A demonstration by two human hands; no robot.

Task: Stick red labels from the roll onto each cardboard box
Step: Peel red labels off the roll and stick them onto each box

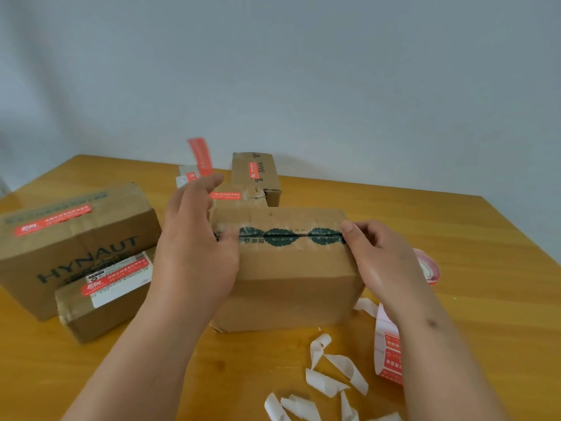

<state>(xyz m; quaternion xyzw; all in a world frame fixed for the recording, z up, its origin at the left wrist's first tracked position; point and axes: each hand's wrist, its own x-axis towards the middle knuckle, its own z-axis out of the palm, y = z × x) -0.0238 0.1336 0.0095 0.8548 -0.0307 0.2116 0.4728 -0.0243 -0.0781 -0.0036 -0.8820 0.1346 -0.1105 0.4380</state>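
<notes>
Nearest to the camera, curled white strips of peeled backing paper [331, 381] lie on the orange-brown wooden table [485, 268], and to their right a loose tail of red labels on white liner [390, 357] runs away toward the roll of red labels [429, 265], which sits on the table at the right, mostly hidden behind the right hand [376, 256]. Between the two hands stands the brown cardboard box with green print along its taped seam [288, 268]; its long axis goes left to right and no red label shows on it, so I judge it is the box to be labelled now. The right hand rests on the right end of the seam with fingers curled; if it pinches something I cannot tell. The left hand [197, 238] lies against the left end of the box, thumb on the seam, fingers spread. Just beyond these fingers a long red label strip [201, 156] stands up; whether they hold it is not clear. The roll is nearer to the right hand. Farther left and behind, four other boxes already carry red labels, among them the large brown box printed HYNAUT [76, 238].
</notes>
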